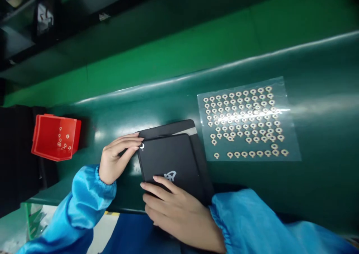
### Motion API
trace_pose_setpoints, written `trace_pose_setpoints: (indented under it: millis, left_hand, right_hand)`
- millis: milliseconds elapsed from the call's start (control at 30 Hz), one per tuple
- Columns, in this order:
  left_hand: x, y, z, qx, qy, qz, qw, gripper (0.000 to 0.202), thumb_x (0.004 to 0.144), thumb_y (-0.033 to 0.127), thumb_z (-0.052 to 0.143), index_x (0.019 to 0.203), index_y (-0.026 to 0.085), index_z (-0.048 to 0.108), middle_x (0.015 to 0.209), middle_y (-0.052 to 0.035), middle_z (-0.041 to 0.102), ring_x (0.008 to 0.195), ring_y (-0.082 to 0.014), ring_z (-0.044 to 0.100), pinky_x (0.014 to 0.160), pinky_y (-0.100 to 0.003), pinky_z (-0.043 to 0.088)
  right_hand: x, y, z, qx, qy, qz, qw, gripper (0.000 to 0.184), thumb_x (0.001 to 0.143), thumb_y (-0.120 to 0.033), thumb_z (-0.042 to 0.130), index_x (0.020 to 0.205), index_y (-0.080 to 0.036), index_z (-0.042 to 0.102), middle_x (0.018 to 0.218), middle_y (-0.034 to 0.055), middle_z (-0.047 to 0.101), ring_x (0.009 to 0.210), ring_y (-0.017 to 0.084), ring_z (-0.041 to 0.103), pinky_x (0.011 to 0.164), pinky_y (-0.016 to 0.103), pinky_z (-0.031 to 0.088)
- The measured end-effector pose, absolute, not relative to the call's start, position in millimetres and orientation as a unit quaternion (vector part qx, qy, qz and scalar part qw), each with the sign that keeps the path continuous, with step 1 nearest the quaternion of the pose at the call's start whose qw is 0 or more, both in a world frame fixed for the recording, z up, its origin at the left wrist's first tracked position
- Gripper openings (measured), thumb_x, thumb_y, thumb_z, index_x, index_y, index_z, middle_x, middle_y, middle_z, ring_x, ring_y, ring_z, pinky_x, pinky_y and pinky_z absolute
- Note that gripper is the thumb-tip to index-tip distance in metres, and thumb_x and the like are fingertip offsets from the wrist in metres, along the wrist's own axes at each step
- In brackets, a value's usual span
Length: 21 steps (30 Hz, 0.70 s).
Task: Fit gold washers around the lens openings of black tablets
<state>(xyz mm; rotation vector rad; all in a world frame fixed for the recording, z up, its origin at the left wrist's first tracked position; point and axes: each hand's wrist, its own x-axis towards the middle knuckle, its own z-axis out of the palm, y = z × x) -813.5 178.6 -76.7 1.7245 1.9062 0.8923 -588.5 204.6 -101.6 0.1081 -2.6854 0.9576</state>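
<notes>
A black tablet-like device (pixel 171 153) with a white logo lies flat before me, on top of a larger black panel (pixel 179 127) with a pale grey strip. My left hand (pixel 117 155) has its thumb and fingertips drawn together at the device's upper left corner. Right beside those fingertips a small white ring (pixel 142 146) shows on the device; whether anything is pinched there is hidden. My right hand (pixel 179 211) lies flat across the device's lower part, fingers stretched out and slightly spread below the logo.
To the right lies a clear sheet (pixel 244 119) bearing rows of small tabbed rings, with some gaps. A red bin (pixel 53 138) at the left holds several small ring-shaped pieces. A black box (pixel 17 156) stands beside it. The green table (pixel 322 141) has a raised rear edge, with a dark shelf behind.
</notes>
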Motion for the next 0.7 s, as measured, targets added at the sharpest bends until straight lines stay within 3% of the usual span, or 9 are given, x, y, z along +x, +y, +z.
trace_pose_setpoints:
  millis: [100,300,433,533,600,700]
  left_hand:
    - [-807,173,-81,0.627,0.684,0.317,0.196,0.011,0.087,0.012,0.062,0.093,0.019,0.067,0.102,-0.0057,0.073,0.110,-0.0223,0.065,0.095,-0.043,0.055]
    - [-798,168,-82,0.707,0.648,0.264,0.101,0.026,0.084,0.007,0.063,0.108,0.016,0.064,0.116,-0.0100,0.069,0.119,-0.0245,0.060,0.097,-0.041,0.053]
    - [-808,175,-83,0.685,0.658,0.289,0.121,0.017,0.081,0.012,0.069,0.096,0.020,0.070,0.103,-0.0033,0.074,0.103,-0.0213,0.068,0.093,-0.035,0.055]
    - [-821,183,-87,0.568,0.708,0.392,0.152,0.007,0.085,0.017,0.065,0.090,0.019,0.069,0.090,-0.0004,0.074,0.084,-0.0174,0.071,0.079,-0.030,0.060]
    - [-832,187,-89,0.487,0.730,0.456,0.147,0.004,0.083,0.020,0.068,0.086,0.017,0.068,0.090,-0.0013,0.072,0.080,-0.0167,0.070,0.071,-0.029,0.060]
    - [-852,188,-91,0.407,0.758,0.493,0.128,0.017,0.069,0.019,0.080,0.079,0.019,0.066,0.089,0.0003,0.067,0.079,-0.0140,0.065,0.071,-0.026,0.057]
  right_hand:
    - [-588,205,-101,0.043,-0.932,0.332,0.137,0.019,0.099,-0.018,0.044,0.100,-0.016,0.063,0.108,0.0031,0.062,0.128,0.025,0.041,0.114,0.044,0.028]
    - [-588,207,-102,0.048,-0.936,0.325,0.127,0.022,0.101,-0.020,0.040,0.098,-0.016,0.061,0.107,0.0027,0.061,0.130,0.024,0.039,0.116,0.045,0.025]
    - [-589,211,-102,0.071,-0.936,0.315,0.138,0.027,0.102,-0.022,0.036,0.097,-0.017,0.062,0.105,0.0018,0.063,0.130,0.025,0.039,0.115,0.046,0.024]
    - [-586,217,-99,0.081,-0.933,0.320,0.145,0.024,0.101,-0.025,0.041,0.098,-0.018,0.064,0.110,0.0007,0.064,0.132,0.023,0.039,0.117,0.043,0.023]
    - [-579,228,-94,0.064,-0.918,0.348,0.176,0.024,0.101,-0.031,0.045,0.103,-0.018,0.064,0.118,0.0014,0.063,0.130,0.018,0.042,0.115,0.033,0.028]
    - [-556,255,-89,-0.089,-0.885,0.372,0.265,0.028,0.102,-0.029,0.040,0.105,-0.016,0.064,0.112,0.0052,0.066,0.107,0.013,0.056,0.097,0.024,0.045]
